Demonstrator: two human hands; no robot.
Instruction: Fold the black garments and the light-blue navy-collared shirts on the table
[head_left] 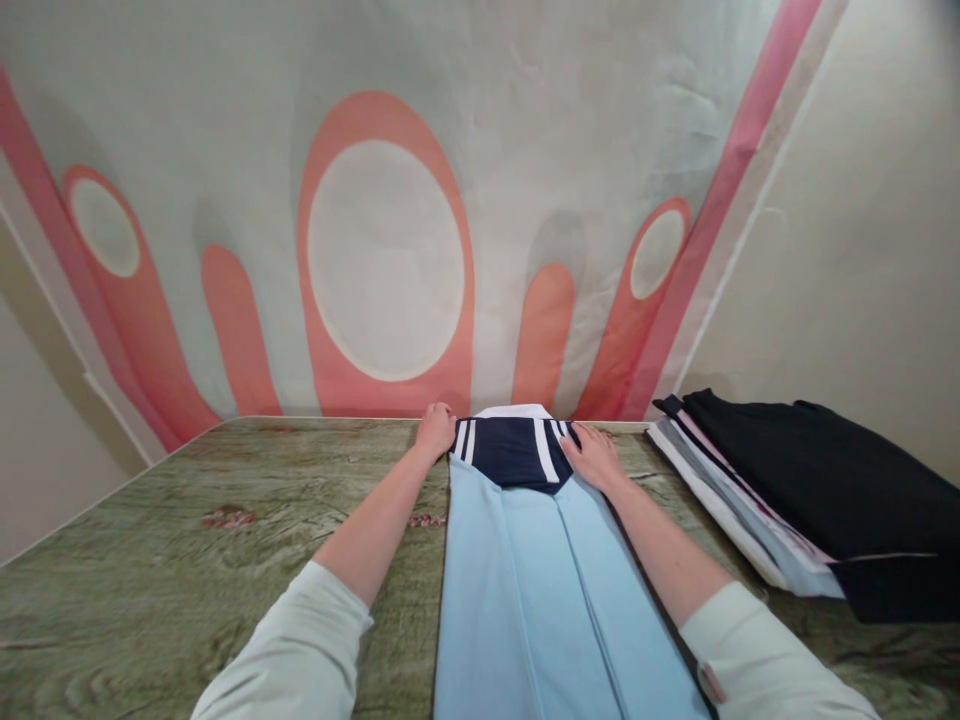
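A light blue garment (517, 600) lies lengthwise on the table, its sides turned in to make a long narrow strip. At its far end is a navy collar (502, 450) with white stripes, and a bit of white fabric (517, 411) shows behind it. My left hand (436, 430) is closed on the left shoulder corner of the garment, fingers curled at the edge. On the opposite shoulder corner, my right hand (594, 455) holds the fabric beside the white stripes, its fingertips partly hidden. The garment's near end runs out of view.
A stack of folded clothes, with a black garment (810, 470) on top, lies at the right. The wood-patterned table (225, 570) ends at a wall just beyond my hands. A grey and pink printed panel (382, 260) covers that wall.
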